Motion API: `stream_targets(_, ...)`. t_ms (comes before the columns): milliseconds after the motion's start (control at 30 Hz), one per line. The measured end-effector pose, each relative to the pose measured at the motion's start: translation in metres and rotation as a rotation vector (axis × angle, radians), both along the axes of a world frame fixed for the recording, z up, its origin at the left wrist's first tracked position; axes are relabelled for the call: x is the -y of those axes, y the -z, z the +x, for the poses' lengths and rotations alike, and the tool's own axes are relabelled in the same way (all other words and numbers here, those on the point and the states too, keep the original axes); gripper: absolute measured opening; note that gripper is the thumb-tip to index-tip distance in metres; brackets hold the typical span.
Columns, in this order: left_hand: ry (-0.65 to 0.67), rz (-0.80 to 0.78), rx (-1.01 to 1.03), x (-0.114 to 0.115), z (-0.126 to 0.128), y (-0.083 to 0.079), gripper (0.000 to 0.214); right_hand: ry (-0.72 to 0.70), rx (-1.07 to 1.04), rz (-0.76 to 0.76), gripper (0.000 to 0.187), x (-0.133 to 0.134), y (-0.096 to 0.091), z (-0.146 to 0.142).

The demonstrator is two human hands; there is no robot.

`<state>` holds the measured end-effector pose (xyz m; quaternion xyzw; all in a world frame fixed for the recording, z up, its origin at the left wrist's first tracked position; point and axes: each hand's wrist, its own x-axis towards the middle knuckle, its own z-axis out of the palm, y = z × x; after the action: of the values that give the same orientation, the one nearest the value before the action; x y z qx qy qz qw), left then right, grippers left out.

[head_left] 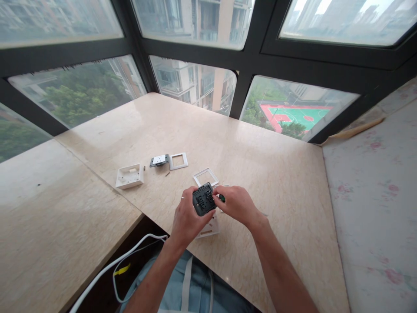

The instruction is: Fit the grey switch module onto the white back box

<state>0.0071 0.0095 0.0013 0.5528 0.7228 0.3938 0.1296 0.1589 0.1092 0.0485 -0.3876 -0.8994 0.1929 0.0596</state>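
Note:
My left hand [190,215] grips a black wall socket module [202,201] by its edges, its back with the terminals turned up. The fingertips of my right hand [236,202] are pinched together at the module's right side. A screwdriver with a green and black handle [222,198] is tucked in that hand, mostly hidden; a thin metal tip [265,214] shows past the wrist. Whether the fingertips also pinch something small, I cannot tell. Below the module sits a white mounting box [210,228], partly covered by my left hand. Just beyond lies a white frame [206,177].
Farther left on the stone-look ledge [260,152] are another white mounting box [129,176], a second socket module [159,160], a white frame [178,161] and a small screw [167,174]. White cables [130,252] hang at the ledge's front gap. Windows border the back.

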Motion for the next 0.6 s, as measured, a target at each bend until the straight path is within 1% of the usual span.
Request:
stream_targets(200,-0.040,-0.016,0.050,0.003,0.008,-0.005,0.065,0.031,0.129,0.103,0.019,0.015,-0.004,-0.010)
stream_targets(333,-0.054,-0.008,0.046,0.003,0.007,-0.005,0.063,0.102,0.122,0.119,0.019,0.020,-0.006,-0.013)
stream_targets(467,-0.090,0.016,0.034,0.001,0.002,-0.003,0.065,0.187,0.065,0.077,0.015,0.016,-0.010,-0.008)
stream_targets(600,-0.148,0.038,0.059,0.000,-0.006,0.000,0.067,0.256,0.122,-0.052,0.013,0.008,-0.009,0.001)
